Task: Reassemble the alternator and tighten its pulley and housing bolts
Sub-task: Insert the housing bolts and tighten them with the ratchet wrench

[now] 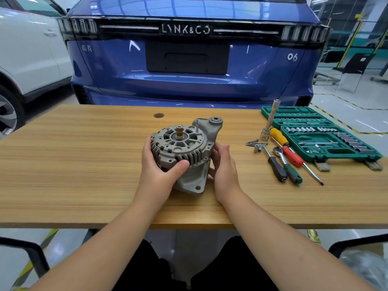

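Head view: a person sits at a wooden table (pixel 84 164), forearms reaching forward.
Alternator (pixel 184 152): grey cast housing, standing on the table's middle with the slotted, vented end cover facing up; a brass-coloured shaft (pixel 179 131) sticks up from the central bearing; one thin stud (pixel 197 124) rises by the mounting ear at the far right; a second ear with a hole lies at the near side.
Left hand (pixel 159 169): fingers curled round the housing's left rim, thumb pressed on the near vents, gripping it.
Right hand (pixel 223 164): fingers bent against the housing's right side, holding it.
Socket case (pixel 323 135): green, open flat at the table's right end; rows of sockets and bits fill its moulded slots.
Loose tools: beside the case lie a ratchet (pixel 287 164), a black-handled driver (pixel 275 164), a yellow-red screwdriver (pixel 287 145), loose bolts (pixel 255 142), and an upright extension bar (pixel 270 120).
Beyond: a blue car (pixel 189 59); a white car (pixel 31 49) to the left.
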Tool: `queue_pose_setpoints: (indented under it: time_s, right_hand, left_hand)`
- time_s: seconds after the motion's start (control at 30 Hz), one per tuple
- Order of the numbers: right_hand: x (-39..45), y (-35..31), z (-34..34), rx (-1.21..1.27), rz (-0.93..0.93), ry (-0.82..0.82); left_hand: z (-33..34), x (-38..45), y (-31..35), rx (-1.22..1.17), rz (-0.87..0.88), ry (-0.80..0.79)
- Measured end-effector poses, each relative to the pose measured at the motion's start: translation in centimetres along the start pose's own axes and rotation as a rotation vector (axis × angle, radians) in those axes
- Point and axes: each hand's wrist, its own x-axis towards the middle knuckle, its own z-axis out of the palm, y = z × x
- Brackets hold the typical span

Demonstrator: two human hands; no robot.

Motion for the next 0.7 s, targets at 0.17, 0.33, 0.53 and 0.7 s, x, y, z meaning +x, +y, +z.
queue_pose_setpoints:
  time_s: [0.17, 0.33, 0.53, 0.7]
  right_hand:
    - [2.8, -4.0, -1.0, 0.054, 0.045, -0.071]
    - [5.6, -9.3, -0.5, -0.002, 0.123, -0.160]
    - [5.2, -8.9, 1.6, -0.214, 0.056, 0.037]
    - [4.8, -7.9, 2.7, -0.160, 0.031, 0.264]
  left_hand:
    - [-1.8, 2.1, -0.2, 0.122, -0.049, -0.122]
    - [-2.7, 2.8, -0.7, 0.141, -0.046, -0.190]
    - [-1.0, 1.2, -2.0, 0.161, 0.024, -0.101]
    - [0.5, 0.7, -2.3, 0.094, 0.017, 0.000]
